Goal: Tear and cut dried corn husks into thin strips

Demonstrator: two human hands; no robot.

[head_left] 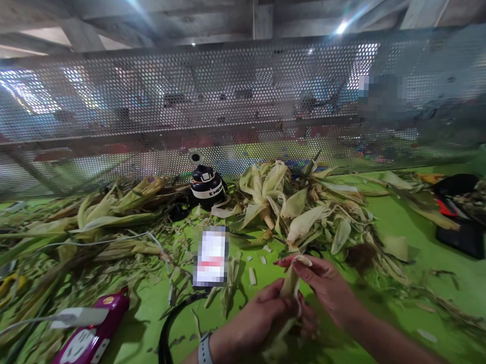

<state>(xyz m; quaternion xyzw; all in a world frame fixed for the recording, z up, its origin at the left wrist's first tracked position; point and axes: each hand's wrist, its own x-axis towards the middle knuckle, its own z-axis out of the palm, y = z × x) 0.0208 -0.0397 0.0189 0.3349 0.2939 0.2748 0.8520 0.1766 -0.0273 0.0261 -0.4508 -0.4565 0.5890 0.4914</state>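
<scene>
A pale green corn husk [289, 284] is held between both hands over the green tabletop [142, 327]. My left hand [274, 305], with a light watch strap at the wrist, closes round the husk's lower part. The fingers of my right hand [317, 277] pinch its upper end. Below the left hand more husk hangs down, partly blurred. Just beyond the hands lies a pile of corn husks [274, 188], some gathered into bunches. Small cut scraps [252, 276] lie to the left of the hands.
A phone [210, 255] with a lit, blurred screen lies left of centre. Behind it stands a black bottle [206, 186]. A magenta power strip [92, 330] with a white charger is at lower left, near yellow-handled scissors [3, 293]. A perforated metal screen [229, 112] borders the far side.
</scene>
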